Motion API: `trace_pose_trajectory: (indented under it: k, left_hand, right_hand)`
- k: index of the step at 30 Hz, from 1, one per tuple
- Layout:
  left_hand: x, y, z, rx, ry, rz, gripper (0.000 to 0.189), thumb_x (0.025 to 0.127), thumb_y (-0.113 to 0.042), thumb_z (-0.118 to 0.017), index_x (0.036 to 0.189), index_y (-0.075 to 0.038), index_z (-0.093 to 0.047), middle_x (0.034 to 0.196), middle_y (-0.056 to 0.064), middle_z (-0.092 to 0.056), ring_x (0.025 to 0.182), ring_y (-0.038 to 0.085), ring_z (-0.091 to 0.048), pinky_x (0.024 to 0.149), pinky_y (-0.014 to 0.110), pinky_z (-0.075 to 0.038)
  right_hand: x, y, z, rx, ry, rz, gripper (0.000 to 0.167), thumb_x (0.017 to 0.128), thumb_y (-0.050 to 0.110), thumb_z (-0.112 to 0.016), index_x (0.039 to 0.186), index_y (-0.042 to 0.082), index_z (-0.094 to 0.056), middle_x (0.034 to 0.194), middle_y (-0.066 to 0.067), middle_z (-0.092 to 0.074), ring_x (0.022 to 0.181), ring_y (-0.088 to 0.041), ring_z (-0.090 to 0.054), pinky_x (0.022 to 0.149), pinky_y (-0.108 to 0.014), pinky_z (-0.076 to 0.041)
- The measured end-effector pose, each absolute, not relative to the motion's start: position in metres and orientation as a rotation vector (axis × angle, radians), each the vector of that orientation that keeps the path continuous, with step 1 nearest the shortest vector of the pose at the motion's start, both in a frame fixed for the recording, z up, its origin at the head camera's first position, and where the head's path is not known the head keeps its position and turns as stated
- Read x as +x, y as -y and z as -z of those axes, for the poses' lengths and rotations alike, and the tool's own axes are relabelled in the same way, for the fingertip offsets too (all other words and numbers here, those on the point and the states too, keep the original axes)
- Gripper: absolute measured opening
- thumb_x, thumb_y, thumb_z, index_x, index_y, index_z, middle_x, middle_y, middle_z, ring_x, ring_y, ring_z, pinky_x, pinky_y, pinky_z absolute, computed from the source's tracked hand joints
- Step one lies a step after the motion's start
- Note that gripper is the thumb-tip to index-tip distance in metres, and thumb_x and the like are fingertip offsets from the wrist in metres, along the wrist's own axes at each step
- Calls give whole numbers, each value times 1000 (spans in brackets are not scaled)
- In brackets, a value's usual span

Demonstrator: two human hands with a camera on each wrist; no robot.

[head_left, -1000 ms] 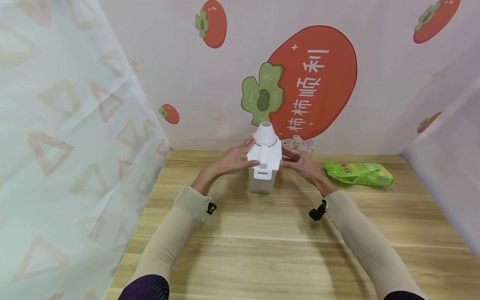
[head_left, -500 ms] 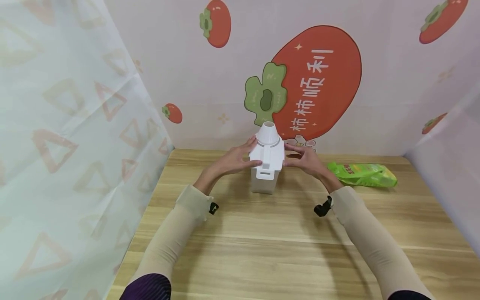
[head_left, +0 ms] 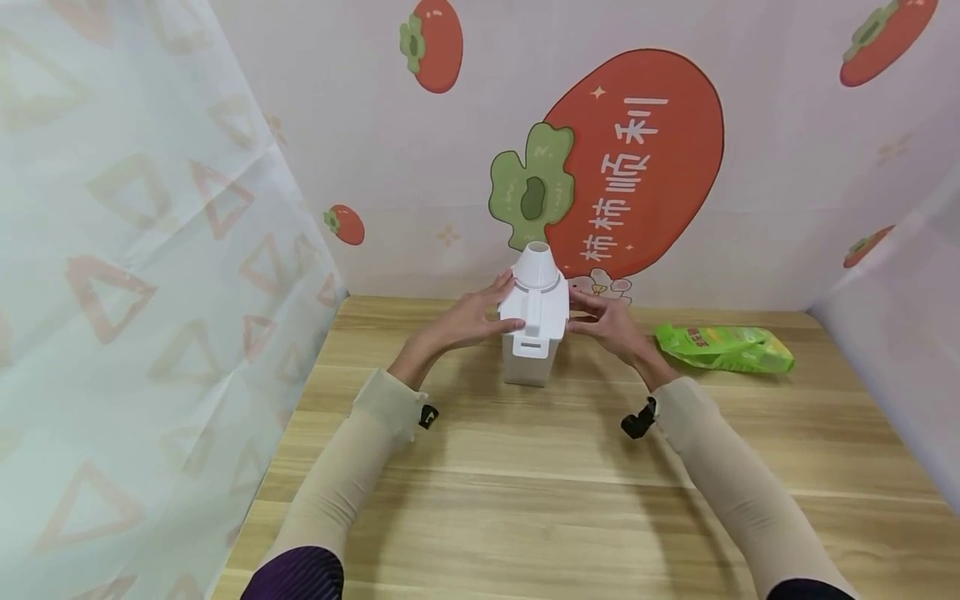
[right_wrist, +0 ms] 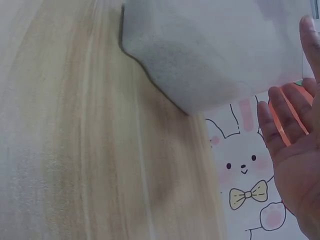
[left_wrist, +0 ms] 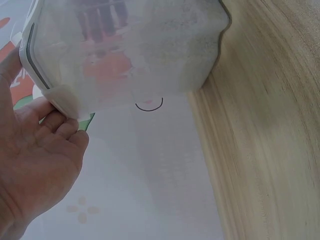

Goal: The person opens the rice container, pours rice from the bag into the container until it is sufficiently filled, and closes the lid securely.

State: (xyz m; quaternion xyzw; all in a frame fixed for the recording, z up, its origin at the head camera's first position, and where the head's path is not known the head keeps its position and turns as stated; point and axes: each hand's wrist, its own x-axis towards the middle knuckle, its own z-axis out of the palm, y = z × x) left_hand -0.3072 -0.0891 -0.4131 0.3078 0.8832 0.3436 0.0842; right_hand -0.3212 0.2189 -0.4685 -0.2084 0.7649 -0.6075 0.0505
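A translucent plastic container point(head_left: 527, 369) stands upright on the table near the back wall. Its white lid point(head_left: 553, 310) bears a cone-shaped top point(head_left: 536, 268) and a front tab with a slot. My left hand point(head_left: 467, 322) holds the lid's left edge, thumb laid over the top and the other fingers curled by the rim in the left wrist view. At the opposite side is my right hand point(head_left: 613, 327), its thumb and fingertips right at the lid's edge. The right wrist view shows those fingers point(right_wrist: 291, 102) nearly straight. Speckled greyish matter shows low through the container wall point(left_wrist: 185, 45).
A bright green printed packet point(head_left: 723, 348) lies on the wooden table point(head_left: 517, 517) to the right. White sheets with persimmon drawings form the back wall point(head_left: 420, 167). A triangle-patterned sheet point(head_left: 150, 333) closes the left side, and a pale one point(head_left: 900, 317) the right.
The head view has swung slightly left, so everything sits a little further right in it. My right hand and wrist shift slightly; the container and left hand stay together as before.
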Motion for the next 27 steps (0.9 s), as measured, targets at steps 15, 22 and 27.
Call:
trace_pose_trajectory:
  k: [15, 22, 27]
  left_hand:
    - [-308, 91, 409, 957, -2658, -981, 91, 103, -49, -65, 168, -8, -17, 178, 9, -7, 163, 24, -12, 131, 45, -20]
    - [-315, 93, 409, 982, -2705, -999, 80, 107, -42, -60, 166, -2, -23, 176, 16, -16, 163, 31, -18, 132, 41, -20]
    - [-329, 96, 412, 910, -2728, -1112, 77, 107, -38, -61, 166, 0, -28, 173, 18, -24, 161, 31, -24, 132, 40, -21]
  right_hand:
    - [-302, -221, 458, -679, -2510, 1714, 63, 102, 19, -74, 159, 9, -48, 157, -16, -55, 142, -37, -54, 108, -32, -54]
    - [-288, -215, 436, -519, -2759, 1654, 59, 104, 33, -71, 155, 8, -55, 155, -17, -57, 138, -39, -58, 106, -49, -54]
    - [-274, -199, 413, -494, -2970, 1364, 64, 101, 42, -72, 151, 6, -58, 152, -18, -59, 134, -42, -61, 106, -57, -54]
